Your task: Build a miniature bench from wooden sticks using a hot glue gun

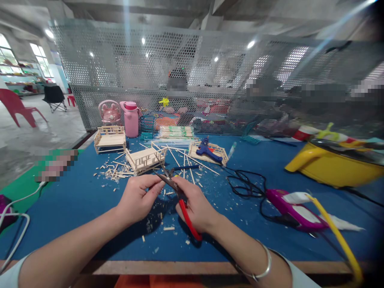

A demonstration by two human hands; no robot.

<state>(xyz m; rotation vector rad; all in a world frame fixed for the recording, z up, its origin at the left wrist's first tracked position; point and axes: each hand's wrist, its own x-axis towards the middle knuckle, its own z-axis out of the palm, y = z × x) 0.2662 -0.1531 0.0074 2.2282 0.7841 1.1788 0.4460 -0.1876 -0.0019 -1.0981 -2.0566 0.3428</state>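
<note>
My right hand (196,206) grips a pair of red-handled scissors (188,220), whose blades point up and to the left, slightly apart. Close by the blades, my left hand (140,199) is closed in a pinch; whatever its fingertips hold is too small to make out. Just beyond the hands stands a small bed-like frame of wooden sticks (146,159). Cut bits of stick (120,173) lie in a heap left of it, and longer thin sticks (184,158) are scattered to its right.
Behind are another stick frame (110,140), a pink bottle (131,120) and wrapped sticks (176,132). A blue glue gun (207,150) rests on a third frame (192,150). At right are a purple power strip (295,212), black cable (247,184) and yellow pot (336,166). A perforated screen (120,72) closes the back.
</note>
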